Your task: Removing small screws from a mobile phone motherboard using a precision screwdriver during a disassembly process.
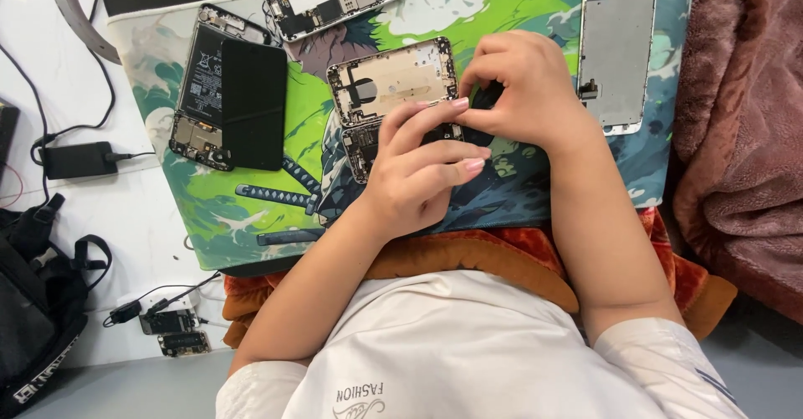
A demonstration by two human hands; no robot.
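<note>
We pinch a small dark part [488, 101] with both the left hand [418, 168] and the right hand [523, 89], fingers curled, just right of the opened phone shell [393, 80] on the worktop [251, 210].

A white-framed grey phone screen panel [617, 53] lies upper right — a black one [253, 105] upper left.

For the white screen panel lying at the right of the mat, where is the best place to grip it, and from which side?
Probably pinch the screen panel by its two long edges, coming from above. It lies flat, back up, clear of both hands, and its thin frame is the only bare part to hold.
</note>
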